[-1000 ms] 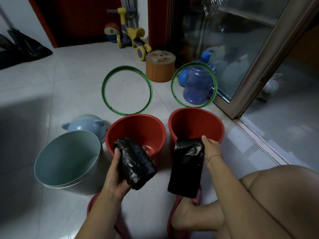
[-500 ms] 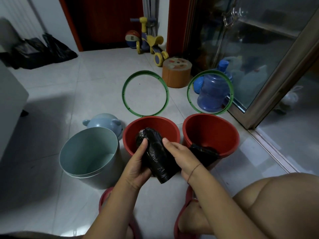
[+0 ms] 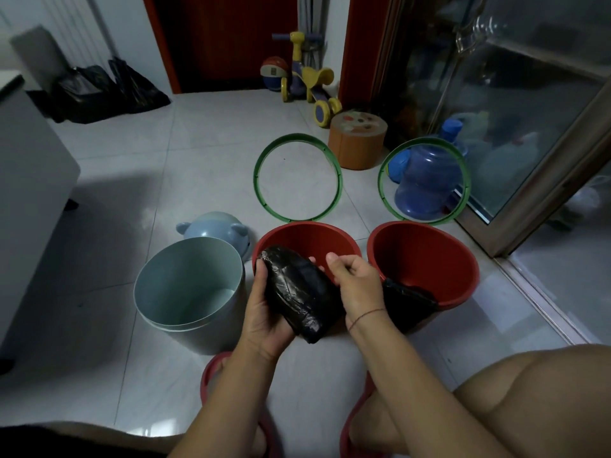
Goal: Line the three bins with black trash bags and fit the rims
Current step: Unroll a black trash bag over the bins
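Three bins stand on the tiled floor: a pale blue bin (image 3: 185, 276) on the left, a red bin (image 3: 307, 226) in the middle and a second red bin (image 3: 426, 256) on the right. My left hand (image 3: 264, 312) grips a roll of black trash bags (image 3: 297, 289) over the middle bin's near edge. My right hand (image 3: 355, 282) pinches the roll's upper end with curled fingers. A folded black bag (image 3: 408, 300) hangs over the right bin's near rim. Two green rim rings (image 3: 255, 180) (image 3: 380, 181) lie behind the red bins. A blue lid (image 3: 211, 226) lies behind the pale bin.
An orange stool (image 3: 357, 143), a blue water jug (image 3: 426, 180) and a yellow toy scooter (image 3: 307, 81) stand at the back right by a glass door (image 3: 529, 110). Full black bags (image 3: 105, 90) sit at the back left. A white cabinet (image 3: 29, 160) is on the left.
My right hand let go of the folded bag, which now hangs on the right bin's rim, and moved left onto the roll. The view tilted up.
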